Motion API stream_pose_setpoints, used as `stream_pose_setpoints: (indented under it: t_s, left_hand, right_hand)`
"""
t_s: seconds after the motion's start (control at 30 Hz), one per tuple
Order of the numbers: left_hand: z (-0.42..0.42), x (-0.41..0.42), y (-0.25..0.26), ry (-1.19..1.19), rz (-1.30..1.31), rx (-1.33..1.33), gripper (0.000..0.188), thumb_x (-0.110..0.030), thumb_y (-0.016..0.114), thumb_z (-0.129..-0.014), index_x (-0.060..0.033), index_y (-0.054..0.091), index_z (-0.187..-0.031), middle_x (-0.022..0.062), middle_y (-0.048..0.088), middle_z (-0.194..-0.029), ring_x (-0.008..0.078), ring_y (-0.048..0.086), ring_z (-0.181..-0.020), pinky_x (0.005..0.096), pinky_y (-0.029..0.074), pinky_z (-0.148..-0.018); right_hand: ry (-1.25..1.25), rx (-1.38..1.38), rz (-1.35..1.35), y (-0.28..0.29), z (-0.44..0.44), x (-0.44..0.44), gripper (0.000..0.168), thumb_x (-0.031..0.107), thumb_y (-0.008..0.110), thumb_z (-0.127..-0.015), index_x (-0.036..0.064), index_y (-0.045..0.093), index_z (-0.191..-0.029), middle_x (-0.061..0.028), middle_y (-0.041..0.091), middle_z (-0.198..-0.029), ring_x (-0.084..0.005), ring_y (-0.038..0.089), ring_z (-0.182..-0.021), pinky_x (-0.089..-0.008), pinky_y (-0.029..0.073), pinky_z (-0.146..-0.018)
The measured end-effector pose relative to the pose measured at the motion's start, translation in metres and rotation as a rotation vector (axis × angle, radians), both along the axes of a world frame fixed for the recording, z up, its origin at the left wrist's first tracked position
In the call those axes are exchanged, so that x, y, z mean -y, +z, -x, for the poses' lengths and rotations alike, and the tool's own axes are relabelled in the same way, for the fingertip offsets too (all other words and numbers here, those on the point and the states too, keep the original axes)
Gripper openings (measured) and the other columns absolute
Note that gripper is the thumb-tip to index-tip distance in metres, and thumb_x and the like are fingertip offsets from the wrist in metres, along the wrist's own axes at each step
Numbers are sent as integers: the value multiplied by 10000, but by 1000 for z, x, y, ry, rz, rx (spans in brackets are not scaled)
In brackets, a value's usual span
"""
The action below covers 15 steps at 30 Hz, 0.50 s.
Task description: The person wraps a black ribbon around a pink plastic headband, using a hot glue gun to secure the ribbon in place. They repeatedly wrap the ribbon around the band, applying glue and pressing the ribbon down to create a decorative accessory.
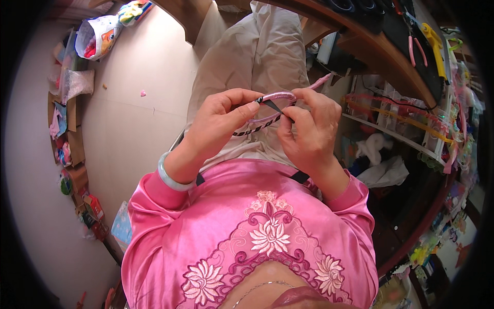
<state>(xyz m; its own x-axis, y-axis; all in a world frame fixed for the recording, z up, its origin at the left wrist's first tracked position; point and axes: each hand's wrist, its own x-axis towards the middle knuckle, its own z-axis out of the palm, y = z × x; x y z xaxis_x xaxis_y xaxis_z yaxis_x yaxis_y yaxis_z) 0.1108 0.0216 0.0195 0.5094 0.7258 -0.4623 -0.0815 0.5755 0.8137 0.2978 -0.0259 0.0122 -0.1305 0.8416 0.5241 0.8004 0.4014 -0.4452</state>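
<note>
Above my lap, a thin band wrapped in shiny pink ribbon (276, 95) curves between my two hands. My left hand (222, 121) pinches its left end between thumb and forefinger, where a black wrap shows. A strip of flat black ribbon (272, 105) runs from there to my right hand (312, 125), whose thumb and forefinger grip it. The upper fingers of that hand also touch the band. Below hangs a length spiralled in black and pale pink (256, 128); how it joins the band is hidden. A pink strand end (321, 81) sticks out beyond my right hand.
At the upper right, pink-handled pliers (417, 50) and a yellow tool (433, 42) lie on a wooden table (401, 73). Ribbons hang by a white rack (393, 135). Boxes and bags line the left wall, with a white bag (94, 38) standing at the upper left.
</note>
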Motion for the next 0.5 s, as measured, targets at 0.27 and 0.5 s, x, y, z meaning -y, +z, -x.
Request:
stream_pose_setpoints:
  t_s: [0.27,0.5]
  left_hand:
    - [4,-4,9,-8,-11,-19,246,-108,551,-900,41,573,-1094,-29,564,-858,11,458,-691,171,372,-581]
    - [1,0,2,-4,-199,-76,208,-76,572,-871,3,589,-1063,12,583,-850,56,510,-710,205,424,-611]
  right_hand:
    - [192,-261,151,5,-4,-14,165,29,670,-727,50,585,-868,-95,610,-733,-265,602,-606,-317,459,-511]
    - [171,-218,364,11,-18,-11,93,74,677,-737,79,594,-777,-82,575,-705,-262,582,-603,-339,441,-498]
